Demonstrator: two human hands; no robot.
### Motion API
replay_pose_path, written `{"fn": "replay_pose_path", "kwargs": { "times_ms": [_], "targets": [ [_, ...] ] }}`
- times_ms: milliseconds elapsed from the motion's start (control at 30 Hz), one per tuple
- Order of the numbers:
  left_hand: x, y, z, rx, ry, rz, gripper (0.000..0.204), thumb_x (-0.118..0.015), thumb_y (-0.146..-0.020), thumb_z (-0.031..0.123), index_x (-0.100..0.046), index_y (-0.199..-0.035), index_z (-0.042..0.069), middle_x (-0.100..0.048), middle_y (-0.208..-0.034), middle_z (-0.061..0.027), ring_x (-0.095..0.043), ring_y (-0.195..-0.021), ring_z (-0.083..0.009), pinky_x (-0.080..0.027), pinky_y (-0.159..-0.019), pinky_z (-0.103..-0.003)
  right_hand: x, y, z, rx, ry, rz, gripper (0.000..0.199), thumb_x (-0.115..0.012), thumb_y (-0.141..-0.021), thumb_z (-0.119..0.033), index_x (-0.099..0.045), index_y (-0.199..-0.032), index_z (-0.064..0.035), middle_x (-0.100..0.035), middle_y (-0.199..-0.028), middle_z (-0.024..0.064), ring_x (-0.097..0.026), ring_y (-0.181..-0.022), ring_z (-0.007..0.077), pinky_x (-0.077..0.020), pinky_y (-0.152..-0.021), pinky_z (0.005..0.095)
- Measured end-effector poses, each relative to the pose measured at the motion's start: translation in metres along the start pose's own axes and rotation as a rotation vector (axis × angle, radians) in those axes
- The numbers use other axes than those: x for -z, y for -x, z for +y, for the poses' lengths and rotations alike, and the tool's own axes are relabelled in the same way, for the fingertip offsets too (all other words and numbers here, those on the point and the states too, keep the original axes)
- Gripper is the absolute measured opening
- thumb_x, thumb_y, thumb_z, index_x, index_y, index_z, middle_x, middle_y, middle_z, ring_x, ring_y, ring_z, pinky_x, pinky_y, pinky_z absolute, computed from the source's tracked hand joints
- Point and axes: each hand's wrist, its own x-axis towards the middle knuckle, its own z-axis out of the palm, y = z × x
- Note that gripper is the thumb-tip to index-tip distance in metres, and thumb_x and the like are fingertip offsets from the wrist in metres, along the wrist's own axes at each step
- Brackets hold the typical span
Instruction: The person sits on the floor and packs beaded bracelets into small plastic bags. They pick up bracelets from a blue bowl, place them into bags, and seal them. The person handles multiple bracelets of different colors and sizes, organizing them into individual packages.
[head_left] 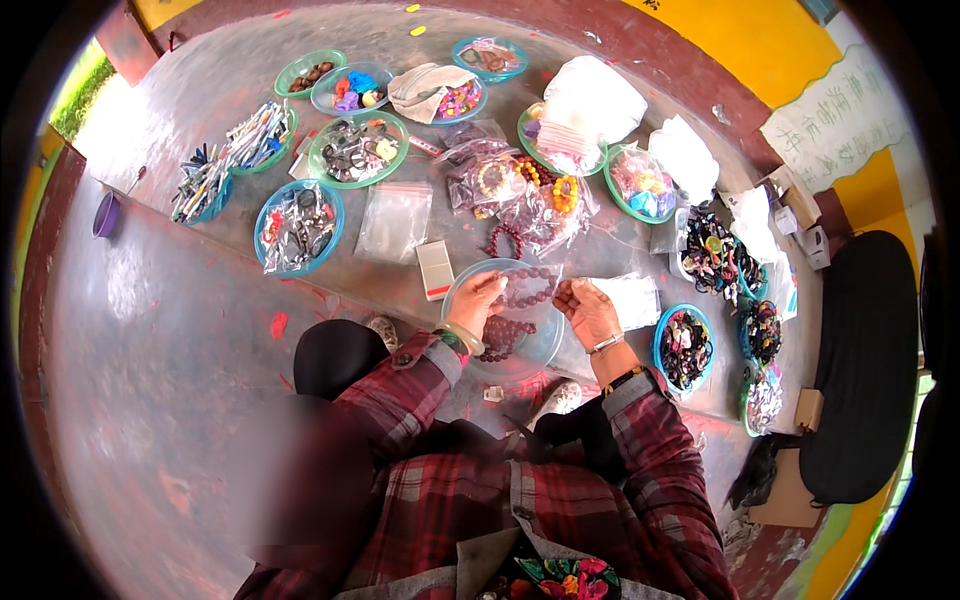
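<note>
Between my hands hangs a small clear plastic bag (pixel 545 276) with a dark red bead bracelet (pixel 530 297) showing in it. My left hand (pixel 478 302) is closed on the bag's left side. At the other side, my right hand (pixel 592 312) pinches the bag's edge between thumb and fingers. Below them is a translucent basin (pixel 545 350), where more dark red bead bracelets (pixel 503 338) lie in a heap. A single dark red bracelet (pixel 505 240) lies beyond the basin, beside a pile of bagged bracelets (pixel 520 205) that includes orange and yellow beads.
Left of the basin lie a cream box (pixel 435 270) and flat clear bags (pixel 395 222); white bags (pixel 625 298) lie at right. Baskets of pens (pixel 260 140), bagged trinkets (pixel 300 228) and hair ties (pixel 685 350) surround the work area. A black oval cushion-like object (pixel 860 370) stands far right.
</note>
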Motion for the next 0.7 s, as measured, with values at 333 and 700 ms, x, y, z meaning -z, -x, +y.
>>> {"fn": "replay_pose_path", "kwargs": {
  "times_ms": [333, 700],
  "targets": [
    [-0.02, 0.015, 0.017, -0.194, -0.217, 0.097, 0.021, -0.062, -0.083, 0.015, -0.064, -0.099, 0.001, -0.064, -0.088, -0.0022, -0.057, -0.078, -0.0078, -0.044, -0.07, -0.022, 0.002, -0.012, 0.008, 0.084, 0.511, 0.15, 0.014, -0.065, -0.079, -0.009, -0.066, -0.089, 0.0003, -0.062, -0.075, 0.003, -0.055, -0.065, 0.0091, -0.046, -0.061, 0.0218],
    [-0.024, 0.021, 0.032, -0.211, -0.362, 0.159, 0.016, -0.06, -0.084, 0.01, -0.065, -0.094, -0.001, -0.063, -0.08, -0.0013, -0.056, -0.073, -0.0069, -0.047, -0.067, -0.021, -0.008, -0.013, -0.007, 0.091, 0.818, 0.062, 0.019, -0.067, -0.077, -0.012, -0.065, -0.091, -0.0006, -0.063, -0.079, 0.0027, -0.056, -0.072, 0.0083, -0.045, -0.064, 0.0214]
  ]
}}
